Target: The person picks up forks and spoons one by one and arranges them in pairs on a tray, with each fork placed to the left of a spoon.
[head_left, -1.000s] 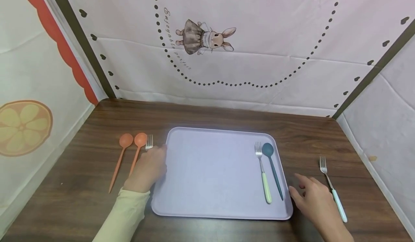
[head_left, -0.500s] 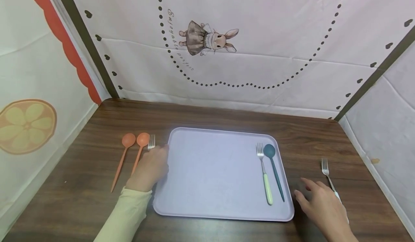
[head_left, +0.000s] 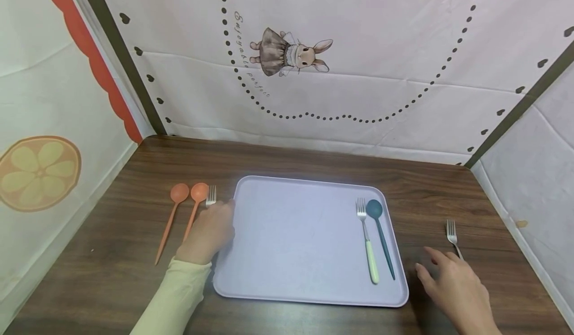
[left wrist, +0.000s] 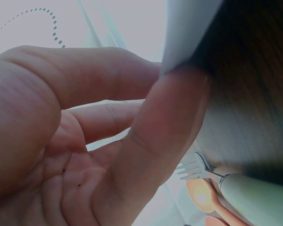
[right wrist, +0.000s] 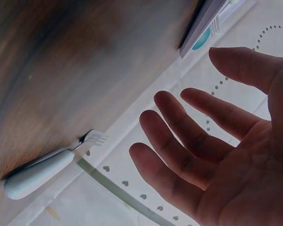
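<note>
**One edge pinched, the far side free**

Over on the left lie the outer orange spoon (head_left: pixel 179 193) and the inner orange spoon (head_left: pixel 199 192), then the left fork (head_left: pixel 212 195), close by the left hand (head_left: pixel 207 230). That hand's thumb and finger pinch the left edge of the lavender tray (head_left: pixel 296 240) on the table (head_left: pixel 448 190). The wrist view is too soft for me to say whether that edge is raised. I'd want it level: the green-handled fork (head_left: pixel 371 262) and teal spoon (head_left: pixel 374 209) lie loose near its right rim and could slide. The right hand (head_left: pixel 459 285), fingers spread and holding nothing, hovers between tray and right fork (head_left: pixel 451 231); a matching grip opposite would steady things best.
</note>
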The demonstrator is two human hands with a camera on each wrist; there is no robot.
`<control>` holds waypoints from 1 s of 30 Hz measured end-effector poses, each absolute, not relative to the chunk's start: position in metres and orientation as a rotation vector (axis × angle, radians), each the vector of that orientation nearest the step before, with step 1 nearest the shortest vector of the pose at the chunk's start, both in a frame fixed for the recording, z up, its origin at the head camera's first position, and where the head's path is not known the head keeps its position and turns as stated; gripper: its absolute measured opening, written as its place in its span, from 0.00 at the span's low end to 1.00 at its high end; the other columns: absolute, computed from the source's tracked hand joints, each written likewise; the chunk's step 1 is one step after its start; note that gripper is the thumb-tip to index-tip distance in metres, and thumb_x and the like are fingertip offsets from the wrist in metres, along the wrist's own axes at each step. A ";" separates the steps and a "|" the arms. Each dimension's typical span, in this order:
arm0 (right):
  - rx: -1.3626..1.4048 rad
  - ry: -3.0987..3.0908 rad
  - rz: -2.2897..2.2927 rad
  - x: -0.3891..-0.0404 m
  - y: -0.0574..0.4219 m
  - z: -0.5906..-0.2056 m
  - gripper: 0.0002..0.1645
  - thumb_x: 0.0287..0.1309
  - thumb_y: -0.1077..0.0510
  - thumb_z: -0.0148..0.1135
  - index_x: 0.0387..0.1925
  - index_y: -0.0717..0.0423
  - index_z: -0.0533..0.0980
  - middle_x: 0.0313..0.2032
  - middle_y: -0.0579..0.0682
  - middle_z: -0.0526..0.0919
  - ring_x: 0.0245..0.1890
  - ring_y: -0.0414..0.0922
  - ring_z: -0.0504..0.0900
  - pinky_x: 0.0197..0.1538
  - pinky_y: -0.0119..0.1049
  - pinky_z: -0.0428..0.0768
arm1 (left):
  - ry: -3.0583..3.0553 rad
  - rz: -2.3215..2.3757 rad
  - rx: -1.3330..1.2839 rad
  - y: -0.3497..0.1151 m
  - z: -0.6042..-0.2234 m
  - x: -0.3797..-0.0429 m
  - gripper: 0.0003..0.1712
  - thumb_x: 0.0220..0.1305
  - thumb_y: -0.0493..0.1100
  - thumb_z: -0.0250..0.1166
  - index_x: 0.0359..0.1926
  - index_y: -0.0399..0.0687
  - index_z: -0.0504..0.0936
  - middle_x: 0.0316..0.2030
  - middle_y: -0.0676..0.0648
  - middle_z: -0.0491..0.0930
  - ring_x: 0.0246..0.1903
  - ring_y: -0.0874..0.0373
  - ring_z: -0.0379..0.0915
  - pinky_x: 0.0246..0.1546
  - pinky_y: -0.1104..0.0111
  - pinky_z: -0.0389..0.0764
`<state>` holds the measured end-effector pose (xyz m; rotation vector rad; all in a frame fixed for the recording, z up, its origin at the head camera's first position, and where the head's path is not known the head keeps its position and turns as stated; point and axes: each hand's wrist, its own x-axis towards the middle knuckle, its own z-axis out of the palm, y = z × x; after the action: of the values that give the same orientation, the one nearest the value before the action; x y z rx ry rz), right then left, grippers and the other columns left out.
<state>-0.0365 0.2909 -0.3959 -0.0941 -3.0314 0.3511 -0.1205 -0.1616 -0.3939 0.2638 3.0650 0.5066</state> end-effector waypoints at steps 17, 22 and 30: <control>-0.036 -2.995 0.359 -0.034 0.306 -0.399 0.28 0.55 0.55 0.71 0.51 0.73 0.78 0.37 0.66 0.84 0.38 0.68 0.82 0.37 0.63 0.77 | 3.059 0.496 0.243 -0.161 -0.393 -0.122 0.23 0.55 0.24 0.57 0.54 0.23 0.75 0.31 0.33 0.77 0.26 0.43 0.76 0.25 0.51 0.79; -0.041 -3.008 0.361 -0.035 0.309 -0.400 0.30 0.56 0.55 0.71 0.53 0.74 0.77 0.38 0.68 0.84 0.41 0.70 0.81 0.40 0.65 0.76 | 3.044 0.495 0.228 -0.161 -0.393 -0.123 0.22 0.55 0.24 0.58 0.54 0.23 0.75 0.31 0.34 0.77 0.24 0.45 0.74 0.24 0.53 0.78; -0.057 -2.968 0.348 -0.032 0.314 -0.403 0.30 0.55 0.54 0.73 0.53 0.71 0.78 0.37 0.67 0.84 0.41 0.70 0.81 0.38 0.66 0.75 | 3.029 0.490 0.216 -0.160 -0.391 -0.122 0.23 0.56 0.24 0.58 0.56 0.23 0.74 0.31 0.33 0.76 0.23 0.46 0.72 0.23 0.54 0.77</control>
<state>-0.0315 0.3142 -0.4026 -0.0566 -2.9684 0.3481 -0.1220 -0.1601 -0.3909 0.2158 3.0293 0.4897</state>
